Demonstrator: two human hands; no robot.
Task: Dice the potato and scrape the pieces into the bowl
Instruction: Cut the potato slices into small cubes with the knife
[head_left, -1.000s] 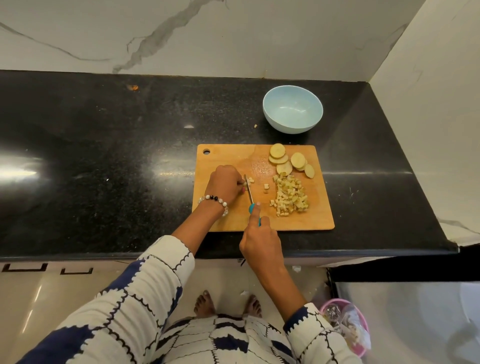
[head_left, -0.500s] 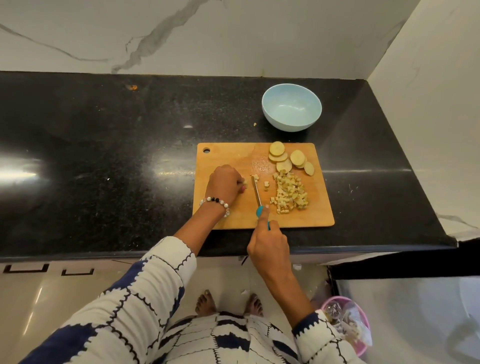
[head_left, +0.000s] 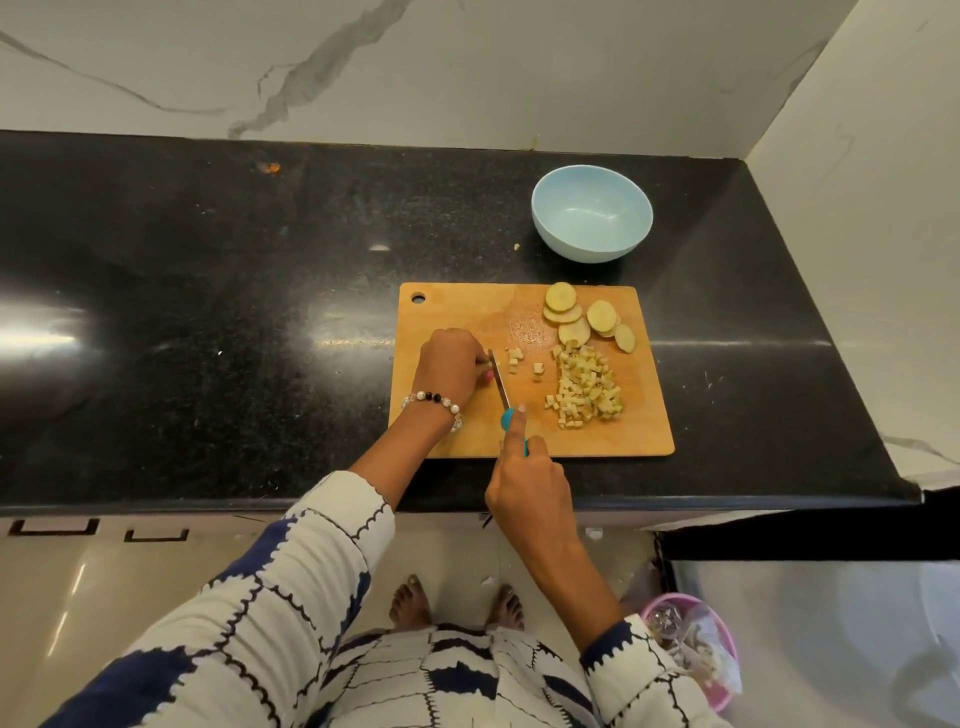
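1. Head view, hands: both hands are working over the cutting board in the centre of the frame. The right hand is gripping the knife by its blue handle, with the index finger lying straight along the top. The left hand is sitting with curled fingers just left of the blade, holding down a piece of potato that is almost fully hidden under it, so I cannot tell how big this piece is.

2. Head view, what is done: a pile of diced potato is lying on the right part of the board, and a few loose cubes are lying between the pile and the blade.

3. Head view, what is left: several round potato slices are waiting uncut at the upper right of the board. The light blue bowl is standing on the black counter just above the board, and no potato is showing inside it.

4. Judgement: the dicing seems to be about half finished. The hidden piece and the slices are remaining to cut, and the scraping into the bowl is not yet begun.

5. Head view, lower right: a pink bin with scraps is standing on the floor.
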